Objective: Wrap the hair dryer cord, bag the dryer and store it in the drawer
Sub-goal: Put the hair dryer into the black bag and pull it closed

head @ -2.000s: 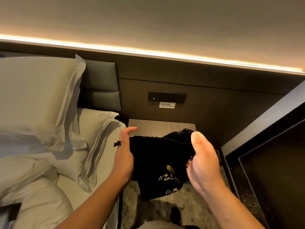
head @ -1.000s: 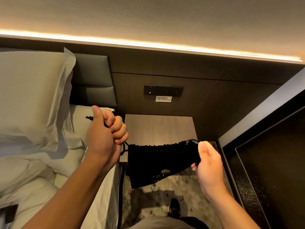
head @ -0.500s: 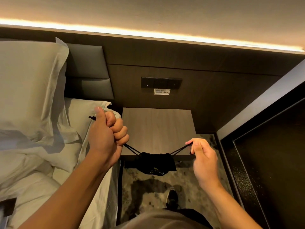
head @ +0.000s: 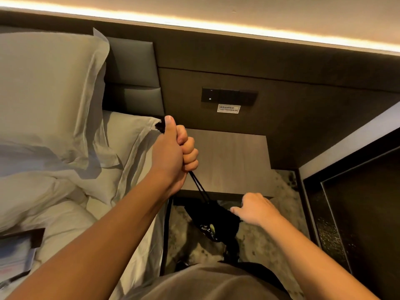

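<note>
A black drawstring bag with gold print hangs in front of the bedside table, just below its front edge. The bag's mouth is cinched and the hair dryer is hidden inside. My left hand is a raised fist, shut on the bag's two black cords, which run taut down to the bag. My right hand is beside the bag's upper right edge, its fingers loose and its index finger touching the bag. No drawer front is visible from here.
The bed with white pillows fills the left side, and a booklet lies on it. A switch panel is on the dark wall behind the table. A dark cabinet stands at the right, with patterned carpet below.
Both hands pulled the cords apart and cinched the bag shut. My right hand has since let go of its cord and dropped beside the bag, which now hangs from my left hand.
</note>
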A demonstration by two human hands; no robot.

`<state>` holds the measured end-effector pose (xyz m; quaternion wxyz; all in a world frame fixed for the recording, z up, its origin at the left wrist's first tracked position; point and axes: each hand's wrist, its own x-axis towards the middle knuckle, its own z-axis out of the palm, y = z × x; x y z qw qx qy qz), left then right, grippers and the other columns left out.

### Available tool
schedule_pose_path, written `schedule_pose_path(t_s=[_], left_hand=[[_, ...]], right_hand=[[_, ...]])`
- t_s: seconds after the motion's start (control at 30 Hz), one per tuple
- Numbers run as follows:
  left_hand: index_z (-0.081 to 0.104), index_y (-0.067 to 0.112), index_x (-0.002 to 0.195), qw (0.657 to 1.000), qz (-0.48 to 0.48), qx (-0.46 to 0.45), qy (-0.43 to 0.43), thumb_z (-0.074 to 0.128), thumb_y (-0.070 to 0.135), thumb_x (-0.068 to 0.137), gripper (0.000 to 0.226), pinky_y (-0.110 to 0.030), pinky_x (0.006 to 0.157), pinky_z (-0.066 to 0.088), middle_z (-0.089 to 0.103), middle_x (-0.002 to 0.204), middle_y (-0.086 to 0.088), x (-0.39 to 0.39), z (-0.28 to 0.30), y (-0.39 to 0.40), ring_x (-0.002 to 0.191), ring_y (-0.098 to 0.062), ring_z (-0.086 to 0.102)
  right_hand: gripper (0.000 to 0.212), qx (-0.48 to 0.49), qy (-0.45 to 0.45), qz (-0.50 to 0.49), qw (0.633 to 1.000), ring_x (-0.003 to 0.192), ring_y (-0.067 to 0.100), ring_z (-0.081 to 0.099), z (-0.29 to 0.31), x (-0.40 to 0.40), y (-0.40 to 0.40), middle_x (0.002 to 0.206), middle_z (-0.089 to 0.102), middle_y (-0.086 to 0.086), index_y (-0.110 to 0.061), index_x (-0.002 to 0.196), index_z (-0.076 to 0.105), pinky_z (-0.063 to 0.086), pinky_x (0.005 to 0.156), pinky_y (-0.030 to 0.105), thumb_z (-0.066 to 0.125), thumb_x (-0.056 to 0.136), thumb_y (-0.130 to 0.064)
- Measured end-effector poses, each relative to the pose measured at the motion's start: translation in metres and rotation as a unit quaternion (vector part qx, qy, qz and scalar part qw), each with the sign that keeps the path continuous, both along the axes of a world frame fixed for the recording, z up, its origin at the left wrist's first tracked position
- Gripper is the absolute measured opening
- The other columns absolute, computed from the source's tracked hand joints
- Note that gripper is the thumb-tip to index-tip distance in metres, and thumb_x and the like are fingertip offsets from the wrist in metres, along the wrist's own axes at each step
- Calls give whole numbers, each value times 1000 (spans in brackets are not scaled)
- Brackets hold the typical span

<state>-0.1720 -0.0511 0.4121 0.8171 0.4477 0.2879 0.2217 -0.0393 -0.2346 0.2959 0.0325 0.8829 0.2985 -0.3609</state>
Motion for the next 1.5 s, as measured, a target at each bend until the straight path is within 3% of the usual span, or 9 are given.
schedule_pose_path(t_s=[0.13, 0.4, 0.53, 0.7, 0.8, 0.93, 1.07, 1.4, 1.5], left_hand=[[38, 18, 58, 1000, 2, 17, 9, 22, 58, 104, 63, -24, 40, 20, 30, 51, 2, -3, -3, 0, 43, -12, 22], [47, 21, 58, 960, -13, 235, 152, 25, 51, 107, 62, -21, 43, 34, 42, 50, 4, -11, -29, -3, 44, -10, 38], [52, 21, 70, 830, -134, 487, 235, 32, 41, 108, 47, -34, 63, 42, 54, 64, 5, -11, -63, -12, 63, -10, 52], [60, 25, 99, 673, -226, 637, 300, 25, 55, 103, 46, -41, 72, 44, 69, 90, -1, -14, -89, -26, 89, -27, 64], [64, 26, 108, 717, -248, 579, 299, 32, 60, 102, 47, -39, 71, 52, 74, 88, -1, -8, -88, -29, 81, -23, 69], [54, 29, 65, 778, -236, 526, 251, 51, 57, 98, 43, -28, 51, 37, 56, 56, 6, 2, -73, -27, 53, -8, 55], [45, 17, 56, 823, -151, 515, 188, 60, 51, 95, 53, -30, 50, 30, 43, 49, 4, 8, -61, -27, 48, -14, 45], [38, 17, 53, 861, 0, 479, 172, 63, 32, 95, 52, -30, 52, 29, 33, 48, 6, -8, -61, -28, 47, -9, 33], [36, 17, 53, 871, 22, 455, 183, 64, 30, 96, 53, -26, 50, 26, 31, 48, 7, -14, -70, -25, 46, -9, 34]], right_hand=[[53, -31, 118, 6, 993, 47, 11, 56, -14, -8, 0, 38, 57, -6, -15, 54, 68, 40, 52, 27, 61, 85, -58], [46, 258, 203, -117, 937, 39, 12, 34, 13, -18, 8, 44, 38, 1, -20, 48, 56, 30, 46, 24, 64, 92, -31], [47, 342, 228, -206, 888, 37, 7, 26, 48, -19, 7, 48, 34, -3, -20, 50, 53, 22, 38, 18, 60, 96, -30], [48, 430, 230, -271, 830, 39, 7, 26, 95, -11, -1, 44, 33, -8, -22, 50, 53, 20, 41, 21, 53, 99, -24], [46, 466, 224, -296, 803, 38, 6, 28, 115, -3, -4, 43, 34, -7, -18, 55, 55, 23, 39, 21, 51, 100, -25], [46, 514, 207, -323, 768, 38, 6, 31, 124, 7, -6, 44, 35, -7, -17, 57, 53, 28, 38, 19, 48, 102, -26], [47, 546, 142, -320, 761, 39, 6, 31, 125, 16, -10, 44, 33, -10, -19, 54, 44, 30, 40, 20, 55, 98, -31], [44, 571, -27, -396, 719, 45, 14, 34, 107, 46, -27, 46, 35, -5, -18, 50, 42, 34, 50, 32, 71, 81, -30], [44, 574, -66, -340, 742, 41, 11, 39, 104, 45, -31, 41, 41, -6, -13, 51, 47, 39, 47, 32, 67, 81, -38]])
